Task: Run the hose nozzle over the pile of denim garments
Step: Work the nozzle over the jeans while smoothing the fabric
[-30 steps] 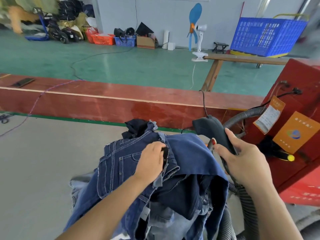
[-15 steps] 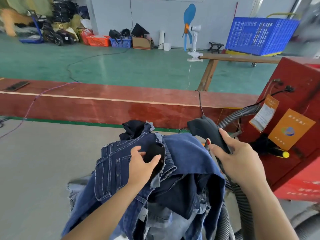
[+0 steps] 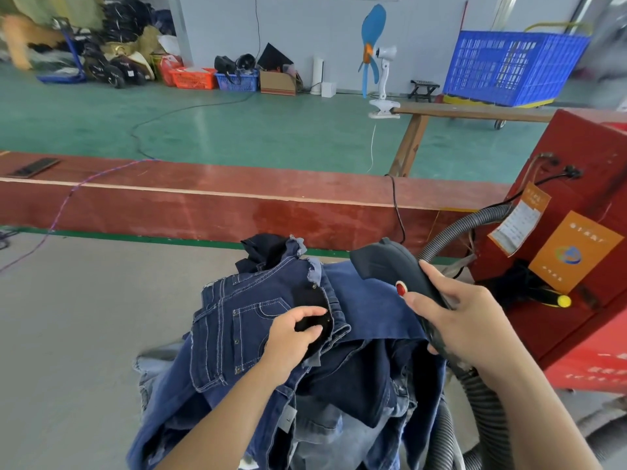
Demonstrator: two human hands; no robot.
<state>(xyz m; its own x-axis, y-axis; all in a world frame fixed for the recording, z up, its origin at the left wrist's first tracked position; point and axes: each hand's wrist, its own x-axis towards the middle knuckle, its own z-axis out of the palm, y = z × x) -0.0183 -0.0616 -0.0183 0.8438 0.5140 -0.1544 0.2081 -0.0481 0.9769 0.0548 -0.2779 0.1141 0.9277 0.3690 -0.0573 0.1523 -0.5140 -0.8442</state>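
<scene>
On the grey table (image 3: 68, 334), in front of the person, the pile of denim garments (image 3: 281, 368) is lying in a heap, with dark blue jeans on top and paler denim under them. The left hand (image 3: 291, 334) is resting on the top of the pile, and its thumb and fingers are pinching a dark patch of cloth at the waistband of the top jeans. Just to the right of the pile, the right hand (image 3: 464, 320) is gripping the hose nozzle (image 3: 390, 266), a black handle with a red button under the thumb. The head of the nozzle is hovering above the right edge of the pile; it is hard to tell whether it is touching the cloth. From the nozzle a grey ribbed hose (image 3: 488, 412) is running down past the right side of the pile, and another length of it is curving up to the red machine (image 3: 576, 334), which is standing to the right of the pile. An orange card (image 3: 573, 252) and a paper tag (image 3: 519, 218) are hanging on the machine. Behind the pile a long red board (image 3: 203, 208) is closing the far edge of the table. Well beyond the pile, over the green floor (image 3: 203, 130), a small fan (image 3: 376, 62) is clamped on a wooden beam, and a blue crate (image 3: 515, 67) is standing farther to the right.
</scene>
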